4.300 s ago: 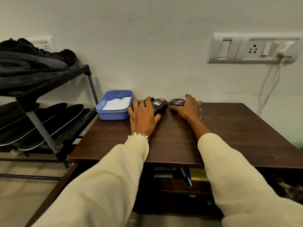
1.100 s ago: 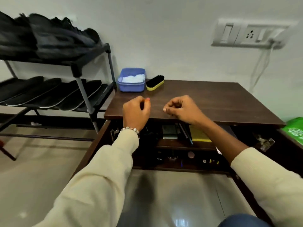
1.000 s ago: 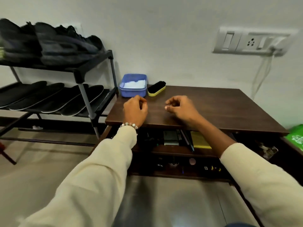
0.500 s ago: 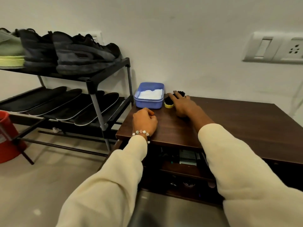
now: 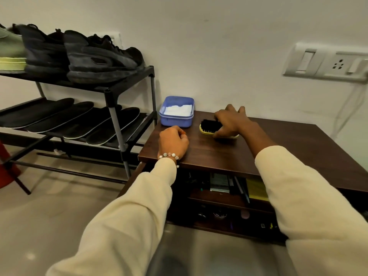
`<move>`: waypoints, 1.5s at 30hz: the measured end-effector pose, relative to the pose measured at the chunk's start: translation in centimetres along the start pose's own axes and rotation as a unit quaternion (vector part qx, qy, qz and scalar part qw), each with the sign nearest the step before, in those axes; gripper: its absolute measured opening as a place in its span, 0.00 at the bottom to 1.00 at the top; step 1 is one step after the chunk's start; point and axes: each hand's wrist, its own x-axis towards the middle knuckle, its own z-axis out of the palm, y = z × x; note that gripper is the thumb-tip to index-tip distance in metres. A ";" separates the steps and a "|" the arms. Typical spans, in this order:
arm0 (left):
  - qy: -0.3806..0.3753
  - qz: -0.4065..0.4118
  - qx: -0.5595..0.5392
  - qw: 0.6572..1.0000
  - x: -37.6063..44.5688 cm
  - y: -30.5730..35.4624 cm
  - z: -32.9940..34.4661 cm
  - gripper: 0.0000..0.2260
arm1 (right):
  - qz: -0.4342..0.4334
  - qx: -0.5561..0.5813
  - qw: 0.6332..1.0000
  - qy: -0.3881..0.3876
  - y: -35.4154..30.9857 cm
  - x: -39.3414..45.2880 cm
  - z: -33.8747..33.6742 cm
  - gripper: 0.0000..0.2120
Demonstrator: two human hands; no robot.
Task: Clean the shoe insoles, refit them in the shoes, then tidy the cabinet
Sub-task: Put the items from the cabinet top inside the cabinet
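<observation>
My right hand point(image 5: 232, 121) grips a yellow-backed shoe brush point(image 5: 210, 126) with black bristles, lying bristles-up on the dark wooden cabinet top point(image 5: 278, 148). My left hand point(image 5: 172, 142) rests curled in a loose fist on the cabinet top near its left front corner, holding nothing. A blue tub point(image 5: 176, 111) with white powder or cloth inside stands at the back left of the top. On the black shoe rack point(image 5: 115, 90) to the left, black sneakers point(image 5: 99, 56) sit on the upper shelf and several black insoles point(image 5: 79, 120) lie side by side on the lower shelf.
Below the cabinet top, open shelves point(image 5: 229, 200) hold books, pens and small tins. A switch and socket panel point(image 5: 326, 62) with a white cable is on the wall at right. A green-soled shoe point(image 5: 10, 54) stands at the rack's far left. A red object point(image 5: 5, 166) sits at the left edge.
My right hand reached to the back of the cabinet top and closed round the brush. My left hand stayed curled near the front left. The view swung left towards the shoe rack.
</observation>
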 end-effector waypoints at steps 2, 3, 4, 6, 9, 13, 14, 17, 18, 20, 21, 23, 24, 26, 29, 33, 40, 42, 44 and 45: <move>0.002 0.022 -0.019 1.000 -0.4 0.0 -0.3 0.07 | 0.037 0.090 0.995 0.028 -0.2 -2.2 -0.1 0.26; 0.006 0.032 -0.030 0.999 -0.5 0.1 -0.5 0.07 | 0.057 0.167 0.983 0.050 -0.4 -3.1 -0.2 0.26; 0.012 0.039 -0.044 0.998 -0.9 0.2 -0.7 0.06 | 0.078 0.257 0.960 0.077 -0.7 -4.4 -0.4 0.27; 0.036 0.037 -0.088 0.995 -1.5 0.2 -1.2 0.06 | 0.122 0.444 0.877 0.136 -1.6 -6.9 -0.8 0.26; 0.103 0.012 -0.181 0.978 -3.4 0.3 -1.8 0.04 | 0.131 0.722 0.667 0.127 -3.8 -11.2 -1.7 0.19; 0.090 0.036 -0.255 0.962 -7.8 0.8 -1.0 0.05 | 0.073 0.888 0.454 0.020 -6.8 -17.3 0.5 0.15; 0.083 0.035 -0.272 0.958 -9.1 0.5 -0.6 0.07 | 0.040 0.912 0.408 -0.004 -7.5 -18.8 2.0 0.19; 0.061 0.004 -0.268 0.961 -12.6 -2.1 0.8 0.13 | 0.011 0.930 0.361 -0.061 -9.1 -21.8 7.1 0.30; 0.040 -0.016 -0.246 0.968 -13.6 -3.4 1.4 0.14 | 0.037 0.922 0.376 -0.084 -9.6 -22.3 8.6 0.35; -0.028 -0.058 -0.169 0.984 -14.8 -6.4 2.6 0.16 | 0.119 0.898 0.401 -0.137 -11.0 -23.2 11.7 0.41; -0.080 -0.079 -0.128 0.985 -15.2 -7.7 3.1 0.15 | 0.166 0.886 0.402 -0.158 -11.7 -23.7 13.6 0.39; -0.188 -0.112 -0.061 0.974 -15.8 -9.7 3.8 0.12 | 0.258 0.872 0.372 -0.185 -12.9 -24.4 17.0 0.32; -0.232 -0.130 -0.033 0.964 -16.3 -10.8 4.0 0.11 | 0.293 0.870 0.347 -0.193 -13.5 -24.6 18.6 0.29; -0.258 -0.181 -0.012 0.949 -17.3 -12.4 4.6 0.09 | 0.344 0.867 0.302 -0.199 -14.6 -24.5 20.9 0.20; -0.206 -0.239 -0.022 0.949 -17.9 -14.4 5.3 0.07 | 0.380 0.843 0.328 -0.194 -16.6 -23.0 22.6 0.06; -0.179 -0.260 -0.035 0.948 -18.6 -16.8 6.6 0.08 | 0.365 0.743 0.546 -0.128 -19.1 -18.8 24.2 0.19; -0.138 -0.316 -0.053 0.937 -19.1 -22.6 9.2 0.11 | 0.330 0.523 0.786 -0.028 -21.4 -11.5 27.3 0.18; -0.130 -0.333 -0.067 0.931 -19.2 -23.2 9.9 0.13 | 0.329 0.470 0.819 -0.030 -21.7 -10.2 28.1 0.14; -0.121 -0.340 -0.082 0.929 -18.9 -23.0 10.3 0.12 | 0.308 0.407 0.859 -0.046 -21.7 -9.3 28.6 0.14; -0.118 -0.338 -0.089 0.930 -18.8 -22.7 10.4 0.11 | 0.291 0.375 0.879 -0.056 -21.6 -9.0 28.9 0.15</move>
